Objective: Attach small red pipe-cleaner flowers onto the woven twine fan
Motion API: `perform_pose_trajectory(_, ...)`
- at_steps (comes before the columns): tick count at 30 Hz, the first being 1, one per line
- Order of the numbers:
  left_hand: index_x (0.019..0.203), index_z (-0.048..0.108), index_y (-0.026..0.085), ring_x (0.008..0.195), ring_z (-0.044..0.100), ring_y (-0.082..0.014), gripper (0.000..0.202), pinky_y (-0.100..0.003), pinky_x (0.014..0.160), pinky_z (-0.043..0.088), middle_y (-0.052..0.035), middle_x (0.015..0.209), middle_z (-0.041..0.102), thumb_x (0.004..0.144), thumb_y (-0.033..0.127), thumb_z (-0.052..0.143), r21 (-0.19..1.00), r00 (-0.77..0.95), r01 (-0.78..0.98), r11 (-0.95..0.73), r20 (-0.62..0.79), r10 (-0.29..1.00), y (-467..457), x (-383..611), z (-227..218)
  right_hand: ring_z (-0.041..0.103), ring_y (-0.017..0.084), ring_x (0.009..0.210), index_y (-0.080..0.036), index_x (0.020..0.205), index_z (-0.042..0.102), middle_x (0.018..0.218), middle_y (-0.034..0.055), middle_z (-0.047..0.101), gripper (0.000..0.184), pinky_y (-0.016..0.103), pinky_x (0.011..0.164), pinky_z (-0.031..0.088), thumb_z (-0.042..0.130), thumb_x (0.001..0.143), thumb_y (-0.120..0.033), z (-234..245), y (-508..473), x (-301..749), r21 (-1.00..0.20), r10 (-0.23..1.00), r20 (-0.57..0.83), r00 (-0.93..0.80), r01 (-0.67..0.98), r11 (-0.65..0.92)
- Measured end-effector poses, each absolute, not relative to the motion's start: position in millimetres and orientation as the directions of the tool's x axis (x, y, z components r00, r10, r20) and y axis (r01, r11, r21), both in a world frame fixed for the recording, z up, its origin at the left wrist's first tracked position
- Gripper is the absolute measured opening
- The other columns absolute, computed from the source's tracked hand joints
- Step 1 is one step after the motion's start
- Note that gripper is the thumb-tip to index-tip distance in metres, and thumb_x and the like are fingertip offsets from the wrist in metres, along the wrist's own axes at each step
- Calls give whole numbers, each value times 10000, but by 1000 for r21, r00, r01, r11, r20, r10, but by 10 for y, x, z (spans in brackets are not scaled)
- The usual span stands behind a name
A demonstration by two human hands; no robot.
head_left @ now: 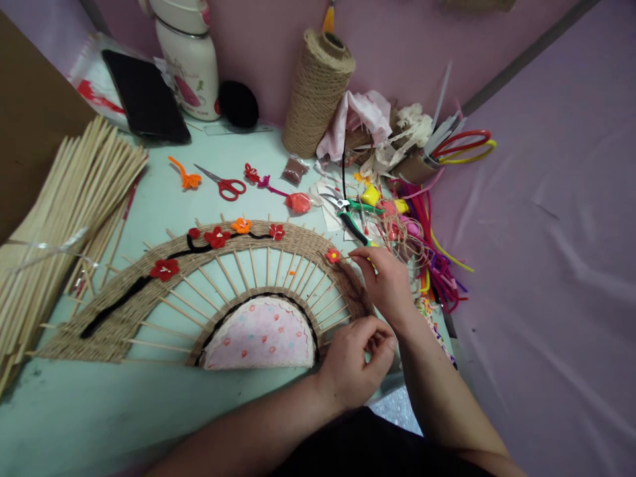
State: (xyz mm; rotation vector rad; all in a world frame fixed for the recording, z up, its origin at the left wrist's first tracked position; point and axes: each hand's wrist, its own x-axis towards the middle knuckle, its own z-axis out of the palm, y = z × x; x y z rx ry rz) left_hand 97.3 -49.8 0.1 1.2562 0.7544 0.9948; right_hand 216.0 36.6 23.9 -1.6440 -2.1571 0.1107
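A half-round woven fan frame (308, 244) of tan twine and thin sticks lies on the table, decorated with red and orange fuzzy flowers (217, 237) and a black fuzzy branch (119, 306). A pink half-circle panel (258, 334) with small flowers fills its centre. My right hand (387, 281) pinches at the band's outer right edge, beside a small red flower (332, 255); what sits between the fingertips is too small to name. Over the band's lower right end, my left hand (355, 361) is closed, thumb against curled fingers. Anything in it is hidden.
Red scissors (231, 189) and green-handled pruning shears (354, 215) lie behind the fan. A twine spool (318, 93), bottle (191, 66) and phone (146, 96) stand at the back. Bundled sticks (64, 218) fill the left; tangled craft stems (437, 265) lie right.
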Motion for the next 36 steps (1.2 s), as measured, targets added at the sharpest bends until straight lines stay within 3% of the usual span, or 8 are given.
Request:
perform_pose_trajectory(7,877,616,141,691,590,-125,158,-221,643,435,-29,748,635,884,256,509,984,401,-179,4,69,914,-501,969,-10,653,206,860,-203,927,658,900,68,721,222,331,818,479,460,956,-298,257,360,2130,-349,954,244,-172,903,252)
perform_pose_trajectory(10,873,618,140,694,593,-125,157,-222,650,437,-34,756,641,882,253,509,985,403,-160,-57,118,908,-512,964,-14,658,198,899,-202,966,627,964,75,717,205,316,819,481,448,960,-302,342,305,2157,-381,950,294,-103,899,216)
perform_pose_trajectory(13,882,615,141,697,592,-131,156,-233,661,441,-38,758,635,879,261,515,979,409,-135,-153,196,891,-528,965,-33,665,185,831,-196,1000,590,929,68,711,193,294,759,486,425,963,-288,369,228,2184,-417,975,220,-41,899,132)
perform_pose_trajectory(17,888,600,151,679,585,-145,150,-254,656,445,-31,718,611,873,268,509,947,403,-119,-298,321,857,-539,968,-48,650,217,886,-158,1140,569,960,103,701,272,316,787,470,379,954,-219,341,153,2151,-238,994,68,-87,966,101)
perform_pose_trajectory(20,865,586,161,654,575,-146,136,-261,644,445,-25,690,605,872,263,497,918,393,-112,-381,393,831,-538,970,-40,644,225,887,-167,1398,424,963,101,707,459,311,773,443,375,942,-174,338,142,2094,-36,975,-153,-160,987,156)
perform_pose_trajectory(23,847,581,163,638,570,-146,132,-261,628,443,-25,676,604,871,257,491,903,378,-106,-417,425,823,-536,971,-29,640,212,836,-212,1492,307,920,73,707,567,297,734,410,389,933,-159,339,163,2057,61,933,-301,-196,973,223)
perform_pose_trajectory(30,853,587,159,638,567,-145,129,-264,627,448,-29,681,607,865,246,492,902,390,-96,-421,423,818,-527,971,-46,634,205,845,-231,1480,339,940,61,699,549,308,738,368,408,939,-174,293,224,2047,100,921,-323,-220,959,264)
perform_pose_trajectory(36,855,583,172,648,575,-149,140,-264,625,450,-29,683,612,873,264,480,908,401,-92,-408,409,820,-533,972,-43,626,193,858,-245,1456,381,944,50,700,532,300,759,363,399,936,-138,328,217,2080,30,938,-253,-239,967,255)
